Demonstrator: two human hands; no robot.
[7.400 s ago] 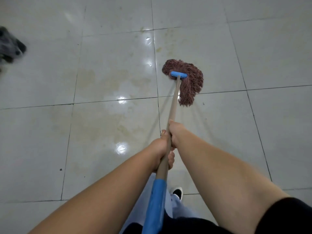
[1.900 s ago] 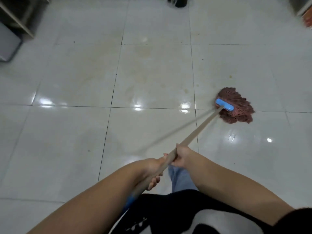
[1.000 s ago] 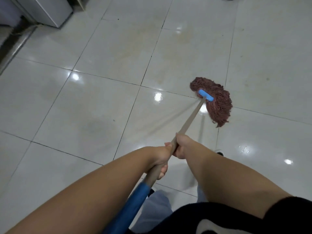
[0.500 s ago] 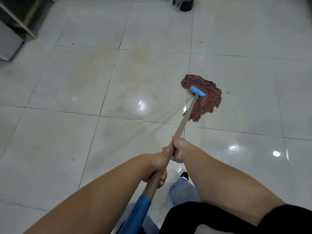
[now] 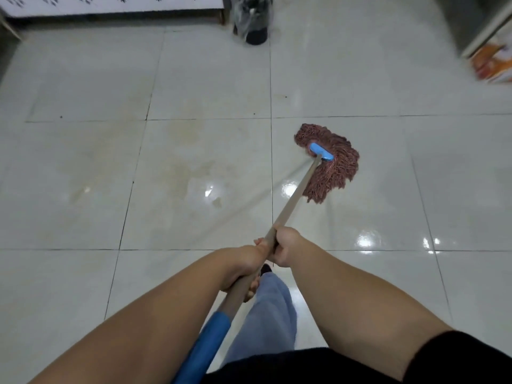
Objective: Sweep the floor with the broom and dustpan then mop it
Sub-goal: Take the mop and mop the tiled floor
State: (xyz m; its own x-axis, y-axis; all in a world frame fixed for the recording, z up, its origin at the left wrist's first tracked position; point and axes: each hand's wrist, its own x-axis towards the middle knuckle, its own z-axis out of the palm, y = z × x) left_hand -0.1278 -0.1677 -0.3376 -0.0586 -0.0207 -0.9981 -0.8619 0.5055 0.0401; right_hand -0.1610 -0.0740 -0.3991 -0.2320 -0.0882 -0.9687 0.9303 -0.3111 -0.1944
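No writing can be read anywhere around you. The white panel [image 5: 110,4] along the far left edge carries rows of small dark printed motifs, a pattern and not letters, and the orange and white package [image 5: 491,62] at the far right is too blurred to show any label.

The mop [image 5: 328,162] is in front of you and a little to your right, its head lying flat on the tiled floor [image 5: 83,189]. The head is a mass of reddish-brown yarn strands, spread in a rough fan, with the longer strands trailing back towards you. A light blue plastic clamp [image 5: 320,151] sits across the top of the yarn, and the pale wooden handle [image 5: 296,192] runs from it down to your hands. Near your body the handle ends in a blue sleeve [image 5: 207,347].

Your right hand [image 5: 285,246] grips the wooden handle higher up, fingers wrapped round it. Your left hand [image 5: 243,264] grips the same handle just below, touching the right, its fingers curled under the wood.

The floor is pale glossy tile with dark grout lines. It shines with bright reflections near the mop, and a brownish, streaky stain spreads over the tile to the left of the mop head. A dark bin [image 5: 253,20] with a clear liner stands at the far edge of the floor.
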